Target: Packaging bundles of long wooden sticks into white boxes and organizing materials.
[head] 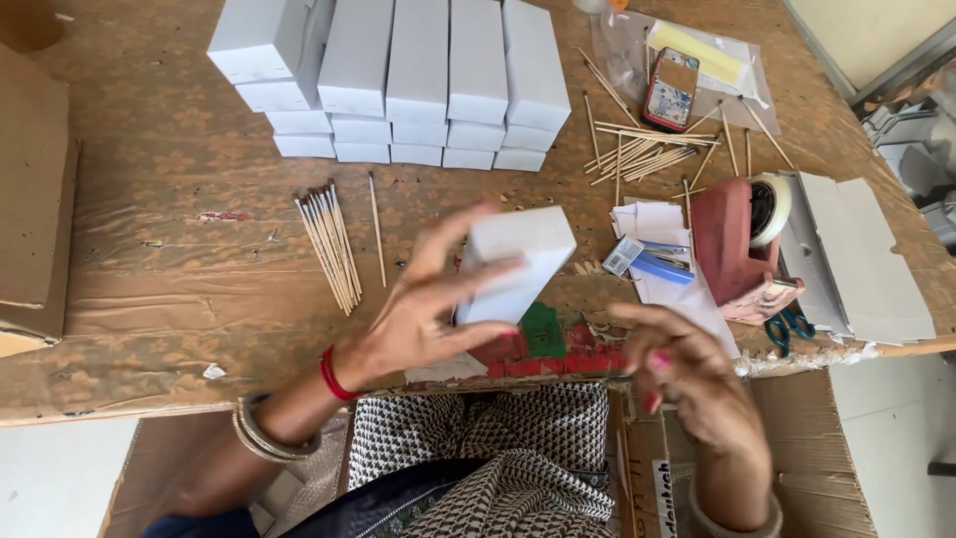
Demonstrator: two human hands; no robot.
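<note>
We see the left hand (423, 314) clasping a small white box (516, 261) above the table (149, 279), its grip closed across the box's narrow end. The right hand (687, 374) hangs released just beside it. Beyond the grip lie thin wooden sticks (329, 244) and stacked white boxes (418, 85).
</note>
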